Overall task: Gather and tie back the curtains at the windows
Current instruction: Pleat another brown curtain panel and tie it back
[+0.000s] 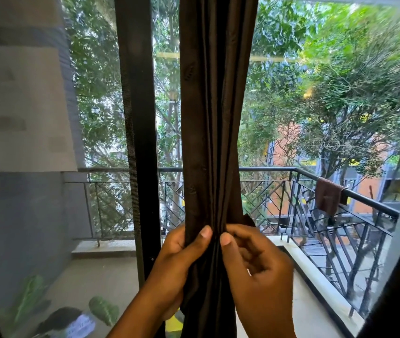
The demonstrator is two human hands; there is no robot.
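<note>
Curtain point(213, 123) hangs down the centre of the frame, already bunched into a narrow column of pleats in front of the window point(316, 106). Its long axis runs vertical, from the top edge to the bottom edge, and it narrows toward the spot where you hold it, low in the middle.

Your left hand point(182, 259) wraps the bundle from the left, thumb pressed on the front folds. Your right hand point(255, 262) meets it from the right, thumb and curled fingers pinching the fabric. Both grips are clamped on the curtain, thumbs nearly touching.

By my reading, gathering is all but done and you stand at the start of tying. No tie-back, cord or hook shows clearly; a small dark flap beside your right hand may be one, but you cannot tell. The next move calls for one hand to keep the pleats squeezed tight while the other finds a band and passes it around the bundle at this height.

Outside, a railing point(355, 191) at right carries a brown cloth point(328, 198), and a dark frame point(138, 118) stands just left of the curtain.
</note>
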